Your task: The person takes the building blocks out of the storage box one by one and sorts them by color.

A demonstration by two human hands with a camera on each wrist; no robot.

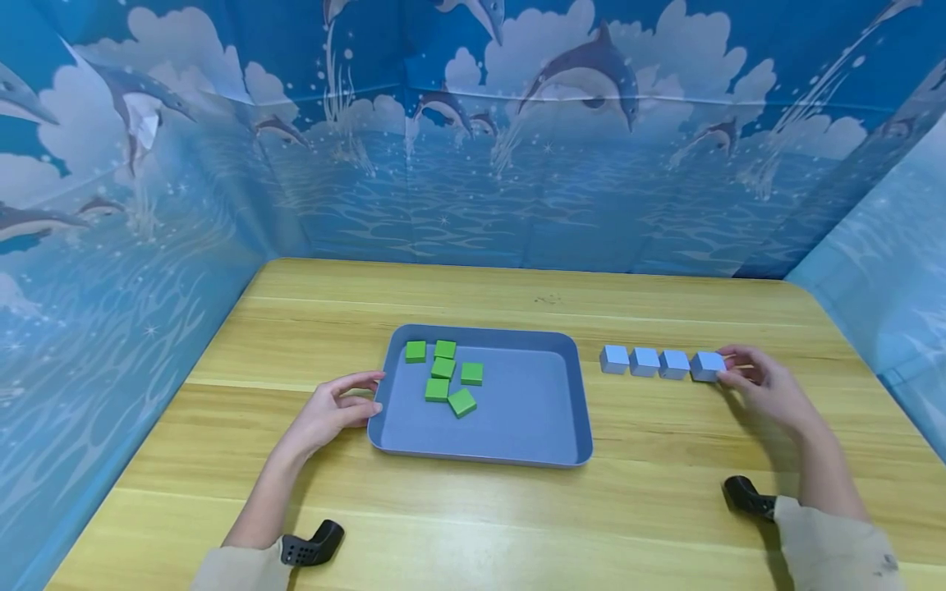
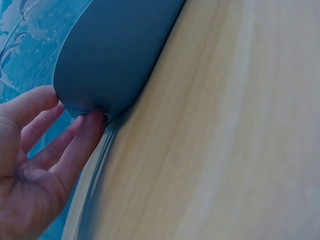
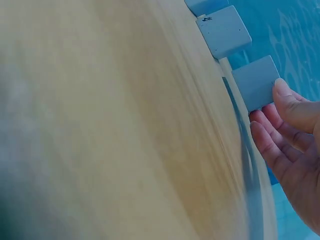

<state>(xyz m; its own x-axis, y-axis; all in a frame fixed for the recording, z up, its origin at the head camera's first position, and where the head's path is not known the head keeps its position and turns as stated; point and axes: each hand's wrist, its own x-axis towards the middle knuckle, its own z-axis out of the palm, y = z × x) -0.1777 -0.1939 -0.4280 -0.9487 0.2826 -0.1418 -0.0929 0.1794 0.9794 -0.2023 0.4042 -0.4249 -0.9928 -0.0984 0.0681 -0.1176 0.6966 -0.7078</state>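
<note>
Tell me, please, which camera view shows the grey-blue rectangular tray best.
The head view: it looks down into the grey-blue rectangular tray, nearly whole, with green square blocks inside. The left wrist view shows only part of its outer side, where the left hand touches it. The right wrist view shows no recognisable part of it.

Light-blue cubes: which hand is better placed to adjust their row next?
Right hand, probably: it holds the rightmost cube, while the left hand touches the left side of the blue-gray tray.
</note>
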